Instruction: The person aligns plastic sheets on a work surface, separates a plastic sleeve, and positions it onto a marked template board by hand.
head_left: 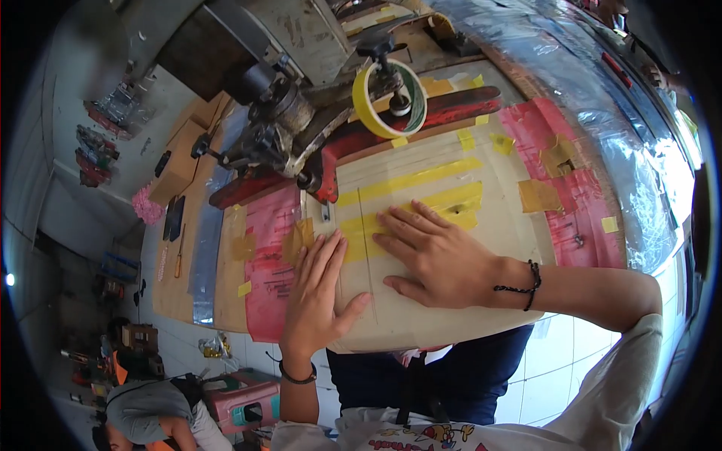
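Both my hands rest flat on a cream-coloured board or sheet [444, 316] that lies at the front edge of the table. My right hand [432, 255] has its fingers spread over yellow tape strips [417, 180] stuck across the sheet. At the sheet's left side, my left hand [322, 289] lies with fingers stretched out and thumb apart, touching the edge near a thin dark line. Neither hand grips anything. Beyond them a red metal clamp bar [444, 109] crosses the sheet's far end. A roll of yellow tape [370, 101] hangs on the clamp's screw knob.
Red taped patches [583, 218] flank the sheet. A dark machine head [278, 101] stands at the back. A screwdriver [179, 259] and cardboard box [180, 169] lie to the left. Clear plastic film [556, 68] covers the right side. Another person [150, 410] bends down at lower left.
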`<action>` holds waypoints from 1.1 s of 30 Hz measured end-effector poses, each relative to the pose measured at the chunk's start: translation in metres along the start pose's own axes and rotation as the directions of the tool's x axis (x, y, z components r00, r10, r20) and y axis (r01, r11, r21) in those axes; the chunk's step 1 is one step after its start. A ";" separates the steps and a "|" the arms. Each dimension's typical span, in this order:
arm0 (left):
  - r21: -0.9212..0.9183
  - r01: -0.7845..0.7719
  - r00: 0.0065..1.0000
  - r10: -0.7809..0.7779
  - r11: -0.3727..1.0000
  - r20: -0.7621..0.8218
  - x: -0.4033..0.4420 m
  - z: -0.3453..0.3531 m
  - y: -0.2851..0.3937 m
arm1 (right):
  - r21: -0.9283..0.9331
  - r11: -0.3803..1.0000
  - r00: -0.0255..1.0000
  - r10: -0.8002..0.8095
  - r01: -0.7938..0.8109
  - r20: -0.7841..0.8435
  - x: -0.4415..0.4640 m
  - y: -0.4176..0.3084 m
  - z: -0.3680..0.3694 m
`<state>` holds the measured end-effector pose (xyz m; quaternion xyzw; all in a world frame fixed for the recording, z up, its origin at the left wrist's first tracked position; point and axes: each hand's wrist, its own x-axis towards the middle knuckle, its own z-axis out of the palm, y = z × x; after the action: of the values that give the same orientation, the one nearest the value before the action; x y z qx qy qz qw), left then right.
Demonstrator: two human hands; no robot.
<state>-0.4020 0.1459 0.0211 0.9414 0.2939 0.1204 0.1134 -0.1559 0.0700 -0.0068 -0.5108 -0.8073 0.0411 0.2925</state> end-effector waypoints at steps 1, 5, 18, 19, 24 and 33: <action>0.001 0.011 1.000 -0.011 1.000 0.005 -0.003 0.001 0.001 | 0.006 1.000 1.000 -0.006 0.006 -0.026 0.000 -0.001 0.001; -0.005 -0.003 1.000 0.003 1.000 0.004 0.003 0.001 -0.003 | 0.019 1.000 0.999 -0.018 0.019 -0.036 -0.001 0.002 0.001; 0.001 0.026 0.999 -0.026 1.000 0.020 0.006 0.006 -0.004 | -0.182 0.978 0.994 0.098 -0.104 -0.042 0.006 -0.004 0.007; 0.010 0.029 0.999 -0.029 1.000 0.023 0.006 0.007 -0.004 | -0.204 0.974 0.994 0.092 -0.101 -0.050 0.006 -0.005 0.007; 0.061 0.097 0.993 -0.101 0.993 0.063 0.008 0.003 0.000 | -0.173 0.984 0.999 -0.037 0.033 -0.025 0.004 -0.010 0.001; -0.109 0.111 0.992 -0.116 0.988 -0.042 0.017 0.009 0.002 | -0.015 0.998 0.998 0.054 -0.053 0.035 0.001 -0.005 0.011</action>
<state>-0.3843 0.1530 0.0161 0.9126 0.3427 0.1519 0.1631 -0.1658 0.0712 -0.0131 -0.5334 -0.7987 0.0523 0.2734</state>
